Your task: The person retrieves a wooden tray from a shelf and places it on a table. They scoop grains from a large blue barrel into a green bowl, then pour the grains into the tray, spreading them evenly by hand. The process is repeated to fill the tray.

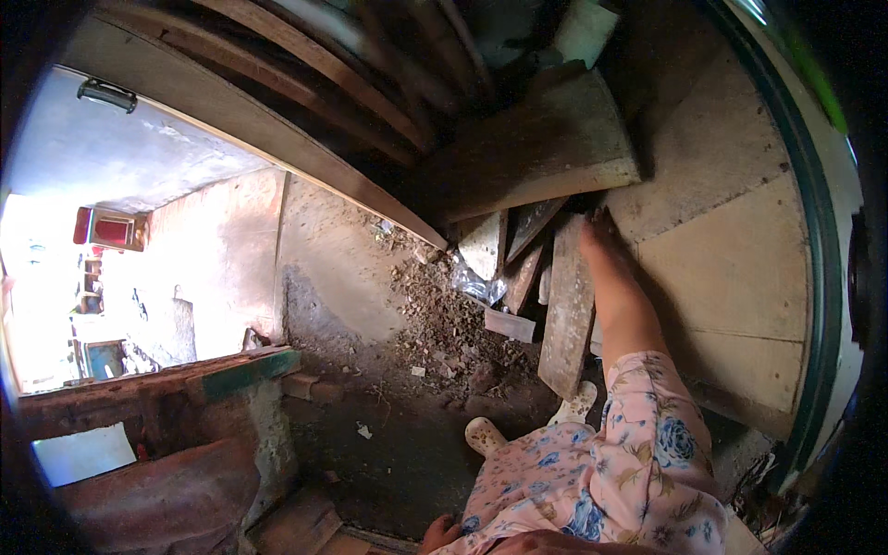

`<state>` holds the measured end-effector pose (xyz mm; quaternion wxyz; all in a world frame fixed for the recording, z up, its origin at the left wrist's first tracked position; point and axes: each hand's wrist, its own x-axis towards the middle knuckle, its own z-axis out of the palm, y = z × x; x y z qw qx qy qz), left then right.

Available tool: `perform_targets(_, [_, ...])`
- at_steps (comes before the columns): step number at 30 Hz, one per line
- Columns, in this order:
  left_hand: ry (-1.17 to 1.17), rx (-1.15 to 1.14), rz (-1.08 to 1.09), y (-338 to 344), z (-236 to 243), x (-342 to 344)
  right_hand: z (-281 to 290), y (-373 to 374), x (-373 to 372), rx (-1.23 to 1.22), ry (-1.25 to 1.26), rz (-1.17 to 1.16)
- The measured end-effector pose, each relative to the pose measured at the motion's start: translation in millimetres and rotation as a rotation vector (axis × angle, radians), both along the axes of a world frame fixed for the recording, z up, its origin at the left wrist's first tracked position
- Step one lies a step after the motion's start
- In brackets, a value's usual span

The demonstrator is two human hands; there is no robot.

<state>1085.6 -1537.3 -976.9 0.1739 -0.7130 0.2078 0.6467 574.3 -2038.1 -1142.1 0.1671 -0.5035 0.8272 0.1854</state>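
My right hand (599,239) reaches far forward, its arm coming out of a pink floral sleeve (647,435). Its fingers close over the top end of a weathered wooden plank (566,310), which leans upright among other boards. Shorter wood offcuts (518,250) stand just left of that plank. My left hand (440,534) shows only partly at the bottom edge, curled against the floral garment; whether it holds anything is hidden. My feet in pale perforated clogs (486,433) stand on the dirt floor.
A heap of dirt and rubble (444,319) with a plastic scrap lies left of the boards. Large pale panels (731,277) lean at right and long timbers (305,148) slant overhead. A low broken brick wall (222,388) stands at left, with a bright opening beyond.
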Motion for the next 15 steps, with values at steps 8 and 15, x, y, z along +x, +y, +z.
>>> perform_targets(8, [0.153, -0.480, -0.219, -115, 12, -65, 70, 4, 35, -0.131, -0.220, -0.112])
perform_targets(15, [0.096, -1.397, -1.048, -356, 71, -198, 177, 161, 156, -0.244, -0.587, 0.157])
